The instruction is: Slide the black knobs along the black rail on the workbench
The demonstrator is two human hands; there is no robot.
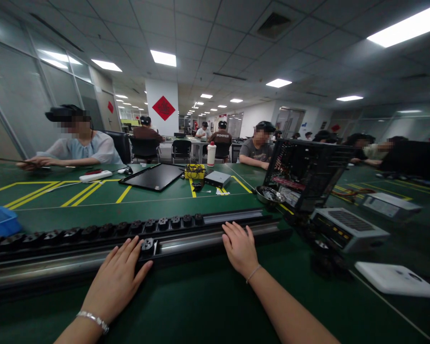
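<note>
A long black rail with a metal channel (193, 242) runs across the table in front of me. Across its near edge lies my left hand (120, 272), fingers stretched out, with the fingertips beside a single black socket block (147, 246) seated in the channel. Further along to the right, my right hand (241, 246) rests flat on the same rail, its fingers spread slightly and nothing in them. Just behind is a second rail, a power strip holding a row of black socket blocks (136, 225); its right end shows bare channel (232, 216).
An open computer case (304, 167) stands at the right, near a metal bowl (268, 196) and a power supply unit (349, 227). A white device (396, 278) lies closer. At left is a blue bin (2, 221). A black panel (154, 177) lies farther back; people sit around.
</note>
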